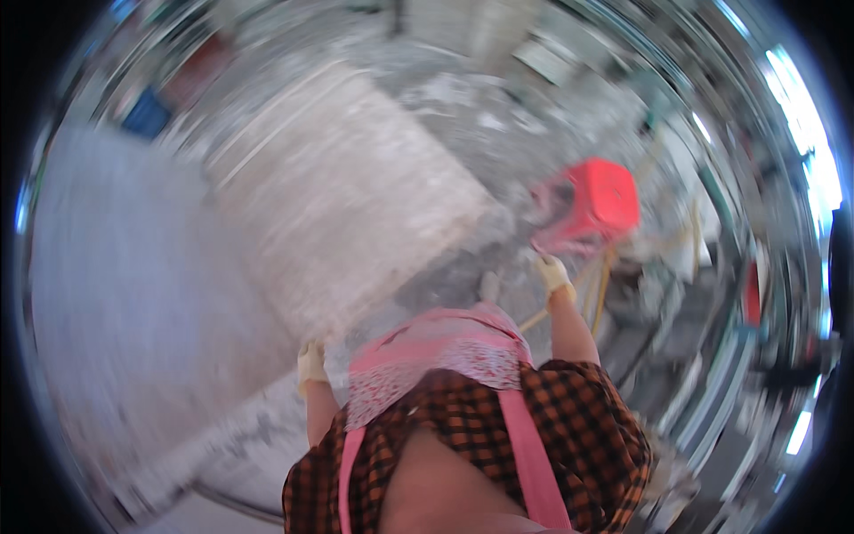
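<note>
Red plastic stool sits on the debris-strewn floor ahead and to the person's right — right hand, in a pale glove, reaches at its near lower edge; blur hides whether the fingers are closed on it. Stool looks not yet lifted, judging by how it stands. Left hand, also gloved, hangs beside a big pale slab, finger state unreadable. Packages and signs: only a blue boxy shape at upper left — no labels legible. Pink apron over checked shirt.
</note>
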Demonstrator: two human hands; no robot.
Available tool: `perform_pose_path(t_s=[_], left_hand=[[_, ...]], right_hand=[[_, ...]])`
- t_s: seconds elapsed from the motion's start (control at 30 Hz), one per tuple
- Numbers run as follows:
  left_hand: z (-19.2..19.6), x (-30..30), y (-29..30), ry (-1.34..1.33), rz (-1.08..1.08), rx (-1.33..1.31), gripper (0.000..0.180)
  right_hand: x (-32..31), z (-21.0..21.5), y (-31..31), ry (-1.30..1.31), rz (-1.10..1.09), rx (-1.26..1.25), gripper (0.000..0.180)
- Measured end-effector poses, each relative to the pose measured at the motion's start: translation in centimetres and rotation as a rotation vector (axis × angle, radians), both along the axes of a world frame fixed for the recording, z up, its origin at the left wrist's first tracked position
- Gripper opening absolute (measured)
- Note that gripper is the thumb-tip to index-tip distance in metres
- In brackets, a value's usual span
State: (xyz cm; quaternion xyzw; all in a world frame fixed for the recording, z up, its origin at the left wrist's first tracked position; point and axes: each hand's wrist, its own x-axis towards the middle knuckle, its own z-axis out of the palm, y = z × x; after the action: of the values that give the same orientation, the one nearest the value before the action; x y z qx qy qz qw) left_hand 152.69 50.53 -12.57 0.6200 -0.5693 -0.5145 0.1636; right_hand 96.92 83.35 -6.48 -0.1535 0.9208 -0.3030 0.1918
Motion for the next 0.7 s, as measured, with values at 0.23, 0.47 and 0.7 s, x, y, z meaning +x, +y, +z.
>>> perform_pose_path(t_s=[0.23, 0.47, 0.7], left_hand=[[2.2, -14.6, -2.3, 0.051, 0.053, 0.270, 0.035], [6.6, -34.9, -0.8, -0.305, -0.294, 0.161, 0.040], [13.2, -53.9, 0.0, -0.021, -0.422, -0.012, 0.050]], right_hand=[[-5.4, -6.1, 10.3, -0.220, -0.273, 0.180, 0.042], [-13.5, -1.0, 15.7, -0.378, -0.525, -0.105, 0.041], [-18.9, 0.3, 17.0, -0.447, -0.698, -0.295, 0.048]])
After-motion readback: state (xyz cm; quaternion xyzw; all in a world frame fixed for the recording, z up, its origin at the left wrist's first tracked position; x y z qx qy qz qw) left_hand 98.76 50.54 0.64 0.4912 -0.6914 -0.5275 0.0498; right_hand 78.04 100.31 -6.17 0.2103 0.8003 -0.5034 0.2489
